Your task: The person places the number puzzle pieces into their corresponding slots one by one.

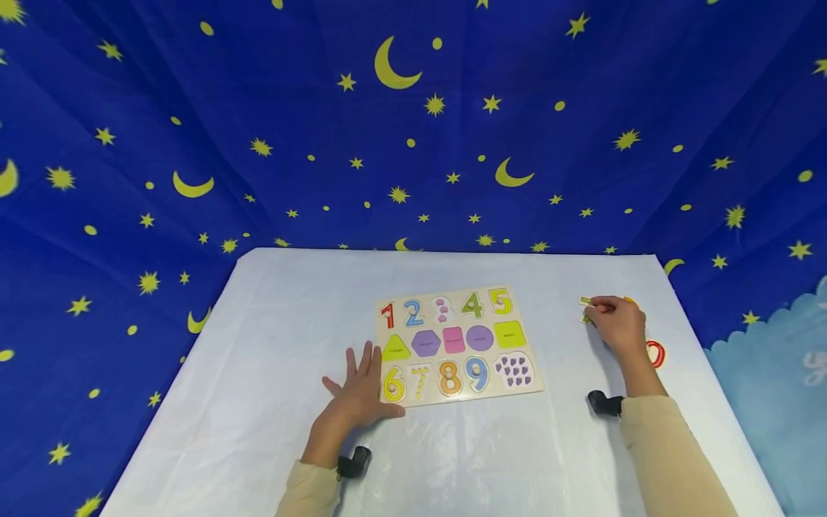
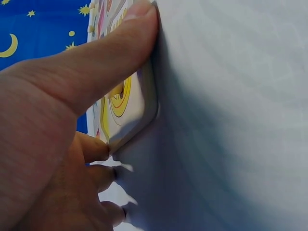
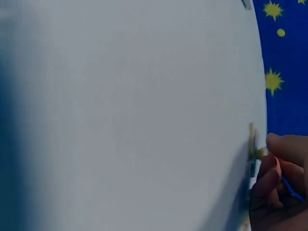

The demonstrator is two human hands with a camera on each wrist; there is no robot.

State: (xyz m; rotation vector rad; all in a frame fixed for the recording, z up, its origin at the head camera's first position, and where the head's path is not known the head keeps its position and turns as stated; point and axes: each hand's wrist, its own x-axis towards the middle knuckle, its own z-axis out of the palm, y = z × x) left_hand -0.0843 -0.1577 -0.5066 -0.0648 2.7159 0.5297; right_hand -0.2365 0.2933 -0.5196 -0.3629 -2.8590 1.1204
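A wooden number puzzle board [image 1: 454,339] lies slightly askew on the table. My left hand [image 1: 358,395] rests at its lower left corner with fingers spread, the thumb along the near edge beside the yellow 6 [image 1: 393,385]. In the left wrist view, the thumb lies across the board's edge [image 2: 149,96]. Off to the right, my right hand [image 1: 617,323] pinches a small yellow-green puzzle piece [image 1: 585,301] by its knob [image 3: 260,153]; the fingers hide much of its shape. The 3 recess [image 1: 442,309], 7 recess [image 1: 420,381] and lower right recess [image 1: 515,370] show printed pictures.
A red ring-shaped piece [image 1: 655,354] lies on the white table [image 1: 271,345] to the right of my right hand. Behind that hand, a yellow-orange piece [image 1: 630,301] is partly hidden. Blue star-patterned cloth [image 1: 413,143] stands behind the table and along its sides.
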